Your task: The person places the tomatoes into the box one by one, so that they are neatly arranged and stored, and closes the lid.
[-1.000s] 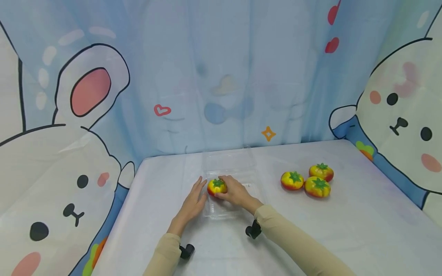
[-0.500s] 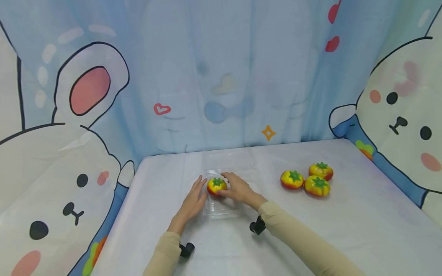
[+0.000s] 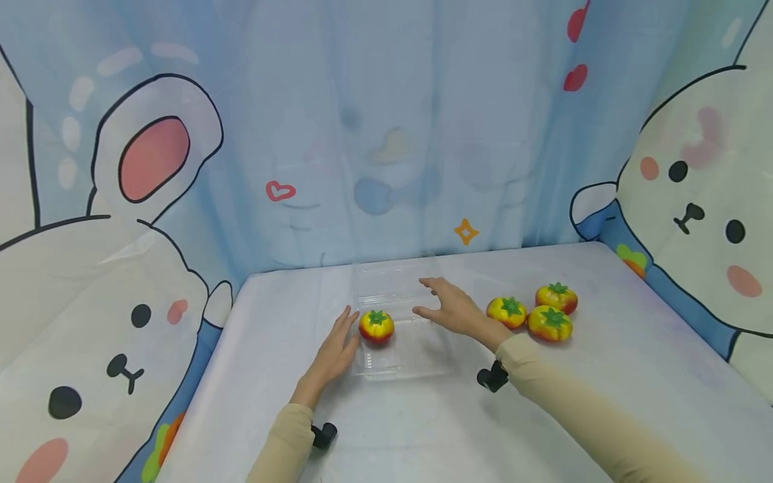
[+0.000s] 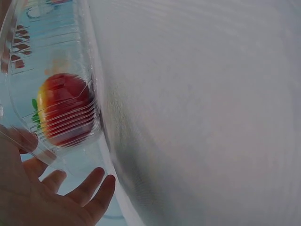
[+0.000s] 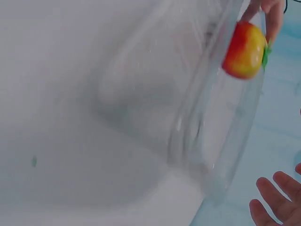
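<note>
Toy tomato [image 3: 376, 327], red and yellow with green leaves on top, inside the clear plastic box [image 3: 417, 352], close to its left wall. Done, by the look of it: one toy tomato in. Left, as a best guess: three more, all outside the box. A small start, then.

Right hand [image 3: 454, 308] up over the right side of the box, fingers apart, nothing held. Left hand [image 3: 332, 352] close by the left wall of the box, fingers loose and no grip on anything; perhaps touching the rim, hard to be sure.

To the right of the box, a little bunch: near toy tomato [image 3: 507, 312] closest to the box, front toy tomato [image 3: 550, 325] farther right, back toy tomato [image 3: 557, 298] just behind that one. Maybe touching, too hard to tell.

Lid [image 3: 392, 278] folded back behind the box, so likely not in the way. Right wrist [image 3: 494, 332] partly in front of the near toy tomato, with a small black camera [image 3: 492, 377] strapped on. White cloth [image 3: 272, 335] under the box. Blue curtain [image 3: 398, 100] with bunny pictures behind the box.
</note>
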`<action>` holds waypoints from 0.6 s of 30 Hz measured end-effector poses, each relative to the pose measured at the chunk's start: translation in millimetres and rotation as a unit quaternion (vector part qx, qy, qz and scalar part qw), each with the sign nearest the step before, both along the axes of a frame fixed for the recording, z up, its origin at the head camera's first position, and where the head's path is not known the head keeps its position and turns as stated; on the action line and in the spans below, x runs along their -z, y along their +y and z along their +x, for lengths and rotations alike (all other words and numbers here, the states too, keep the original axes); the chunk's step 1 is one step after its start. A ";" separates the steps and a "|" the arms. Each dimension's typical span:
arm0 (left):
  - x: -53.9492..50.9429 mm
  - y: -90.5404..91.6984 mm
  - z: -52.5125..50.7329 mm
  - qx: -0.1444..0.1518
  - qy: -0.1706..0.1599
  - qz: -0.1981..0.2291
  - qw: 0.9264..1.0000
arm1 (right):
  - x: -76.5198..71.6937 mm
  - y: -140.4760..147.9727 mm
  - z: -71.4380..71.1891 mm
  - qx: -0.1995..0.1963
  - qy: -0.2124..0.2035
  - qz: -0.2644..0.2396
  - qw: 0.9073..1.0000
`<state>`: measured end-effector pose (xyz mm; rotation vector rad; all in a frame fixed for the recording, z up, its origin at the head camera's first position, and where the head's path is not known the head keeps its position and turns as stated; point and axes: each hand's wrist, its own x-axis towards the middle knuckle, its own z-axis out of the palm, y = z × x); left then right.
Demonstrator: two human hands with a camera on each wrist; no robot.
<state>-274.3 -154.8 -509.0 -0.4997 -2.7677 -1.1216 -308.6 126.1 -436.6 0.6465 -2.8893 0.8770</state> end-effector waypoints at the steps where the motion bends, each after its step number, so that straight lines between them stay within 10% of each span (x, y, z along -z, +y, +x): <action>1: 0.5 0.1 0.1 0.000 -0.002 -0.001 1.000 | -1.6 7.2 -0.2 0.000 0.007 0.003 1.000; 18: 0.9 2.1 -0.7 0.001 -0.001 0.001 1.000 | 6.5 110.2 -0.3 0.069 -0.030 0.034 0.997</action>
